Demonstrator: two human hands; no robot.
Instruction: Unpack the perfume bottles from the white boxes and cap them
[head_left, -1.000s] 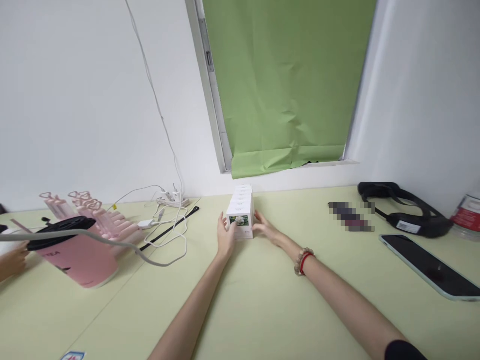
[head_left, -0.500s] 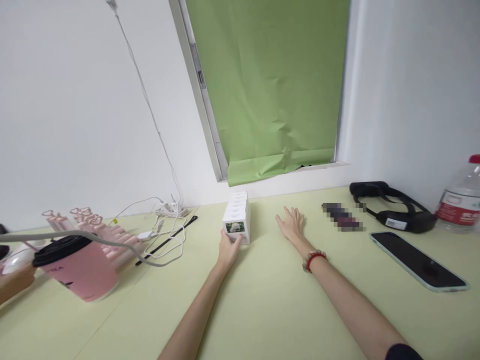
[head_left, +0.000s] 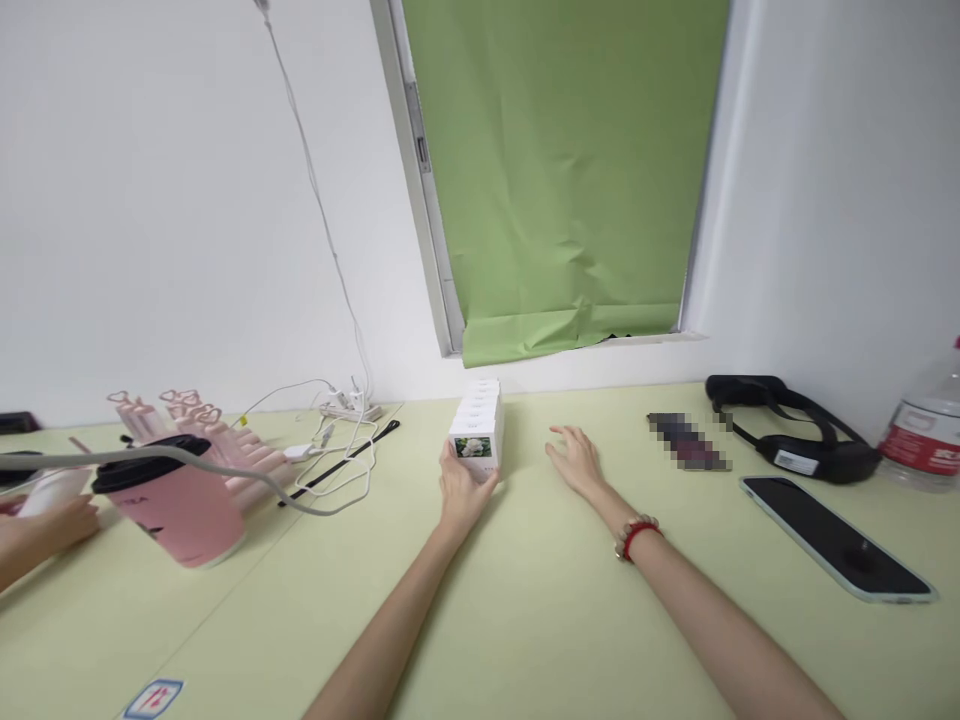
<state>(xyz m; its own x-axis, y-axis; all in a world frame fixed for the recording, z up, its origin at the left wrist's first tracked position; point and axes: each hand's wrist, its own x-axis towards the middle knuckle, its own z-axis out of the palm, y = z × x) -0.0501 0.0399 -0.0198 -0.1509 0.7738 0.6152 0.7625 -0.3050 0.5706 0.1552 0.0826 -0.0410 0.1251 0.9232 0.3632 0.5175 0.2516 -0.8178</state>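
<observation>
A row of several small white boxes (head_left: 477, 410) stretches back toward the wall on the pale green table (head_left: 517, 610). The front box carries a picture of a white flower. My left hand (head_left: 463, 492) is at the near end of the row, fingers and thumb on either side of the front box. To the right of the boxes, my right hand (head_left: 576, 460) is just over or on the table, its fingers apart and holding nothing. A beaded red bracelet (head_left: 636, 538) circles my right wrist.
On the left are a pink cup (head_left: 180, 510), pink tubes (head_left: 251, 465), white cables (head_left: 352, 450) and another person's hand (head_left: 56, 530). To the right lie a phone (head_left: 836, 538), a black headset (head_left: 802, 440) and a bottle (head_left: 926, 430).
The camera view has shifted slightly. My right hand has drawn a little toward the boxes, with its fingers less spread. My left hand stays at the front box.
</observation>
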